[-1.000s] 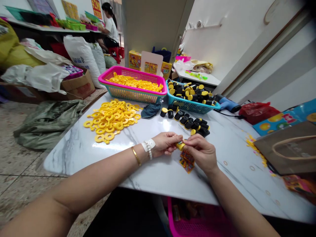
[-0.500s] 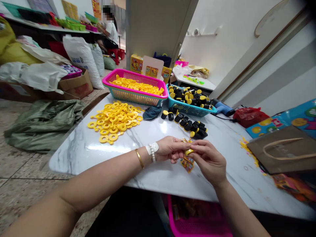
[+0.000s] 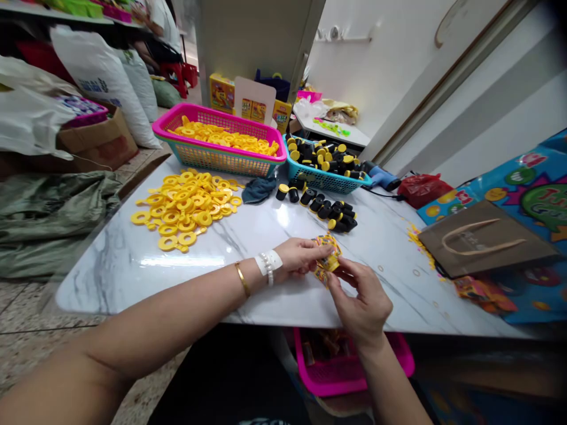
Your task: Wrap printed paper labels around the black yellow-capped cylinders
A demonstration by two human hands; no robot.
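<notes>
My left hand [image 3: 297, 258] and my right hand [image 3: 361, 295] meet over the near middle of the white marble table [image 3: 248, 277]. Both pinch a small yellow piece wrapped in a colourful printed sticker [image 3: 326, 255]; the fingers of each hand are closed on it. A gold bangle and a white beaded band sit on my left wrist. Just beyond the hands lies a row of black cylinders with yellow caps [image 3: 330, 209]. A heap of yellow plastic rings [image 3: 183, 203] lies to the left.
A pink basket of yellow rings [image 3: 217, 139] and a blue basket of black cylinders [image 3: 321, 162] stand at the table's far side. A brown paper bag [image 3: 485, 239] lies right. A pink bin [image 3: 349, 366] sits under the table. Sacks and boxes crowd the floor at left.
My view has shifted left and down. The hands stayed together on the small piece, and the sticker now shows raised between the fingers.
</notes>
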